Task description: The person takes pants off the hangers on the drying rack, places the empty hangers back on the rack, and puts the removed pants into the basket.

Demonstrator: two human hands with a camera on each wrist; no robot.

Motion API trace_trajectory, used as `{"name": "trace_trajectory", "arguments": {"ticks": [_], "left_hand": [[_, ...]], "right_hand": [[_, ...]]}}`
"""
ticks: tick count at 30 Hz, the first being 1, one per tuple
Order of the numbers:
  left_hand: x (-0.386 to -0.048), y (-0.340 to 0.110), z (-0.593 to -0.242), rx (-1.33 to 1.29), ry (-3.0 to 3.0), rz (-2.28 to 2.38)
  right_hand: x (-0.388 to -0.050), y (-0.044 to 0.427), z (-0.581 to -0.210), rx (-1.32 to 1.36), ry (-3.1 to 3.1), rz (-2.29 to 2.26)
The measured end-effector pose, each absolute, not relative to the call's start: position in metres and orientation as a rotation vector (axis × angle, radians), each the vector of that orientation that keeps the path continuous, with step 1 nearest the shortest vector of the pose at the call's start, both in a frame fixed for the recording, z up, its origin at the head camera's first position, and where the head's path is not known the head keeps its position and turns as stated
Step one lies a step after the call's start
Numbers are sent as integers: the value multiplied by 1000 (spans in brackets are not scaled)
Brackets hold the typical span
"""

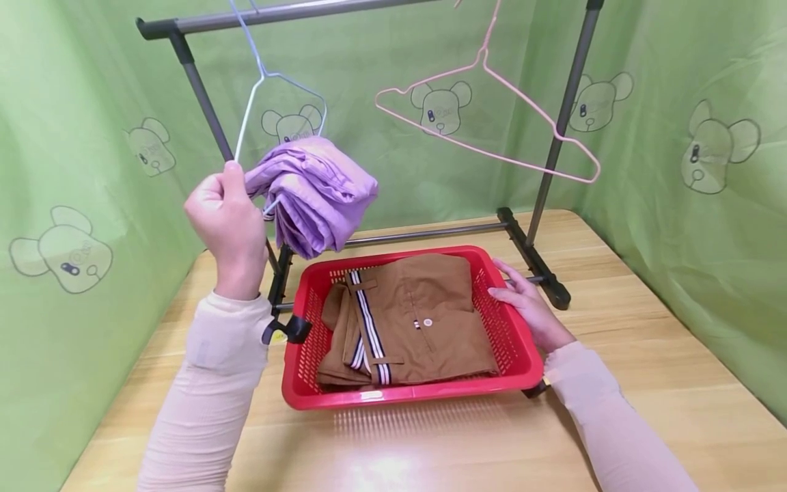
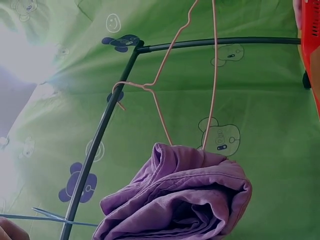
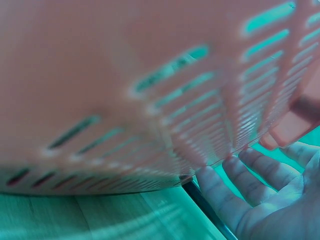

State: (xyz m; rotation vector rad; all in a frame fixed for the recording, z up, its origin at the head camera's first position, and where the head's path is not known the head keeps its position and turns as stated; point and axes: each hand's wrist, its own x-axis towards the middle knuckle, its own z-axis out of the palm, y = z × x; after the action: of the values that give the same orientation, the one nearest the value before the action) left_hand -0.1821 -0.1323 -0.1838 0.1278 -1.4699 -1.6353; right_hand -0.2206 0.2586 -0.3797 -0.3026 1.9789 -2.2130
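In the head view my left hand [image 1: 227,212] grips the lower left corner of a blue wire hanger [image 1: 250,109], whose hook runs up past the rail. A folded purple garment [image 1: 320,191] hangs over the hanger's lower bar, just right of that hand; it fills the bottom of the left wrist view. My right hand [image 1: 529,307] holds the right side of a red plastic basket [image 1: 424,391], thumb over the rim. In the right wrist view its fingers [image 3: 262,167] touch the basket's slotted outside. Folded brown trousers [image 1: 424,328] with a striped waistband lie in the basket.
A grey clothes rack [image 1: 295,12] with black feet [image 1: 541,273] stands on the wooden table [image 1: 627,321] behind the basket. From its rail hangs a bare pink hanger [image 1: 479,147] at the right. Green patterned cloth [image 1: 676,61] encloses the back and sides.
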Motion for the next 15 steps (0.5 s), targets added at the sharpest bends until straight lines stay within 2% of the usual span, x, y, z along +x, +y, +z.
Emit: {"name": "trace_trajectory", "arguments": {"ticks": [15], "left_hand": [[-178, -133, -194, 131, -1487, -1635]], "right_hand": [[-221, 258, -378, -294, 1996, -2195]]}}
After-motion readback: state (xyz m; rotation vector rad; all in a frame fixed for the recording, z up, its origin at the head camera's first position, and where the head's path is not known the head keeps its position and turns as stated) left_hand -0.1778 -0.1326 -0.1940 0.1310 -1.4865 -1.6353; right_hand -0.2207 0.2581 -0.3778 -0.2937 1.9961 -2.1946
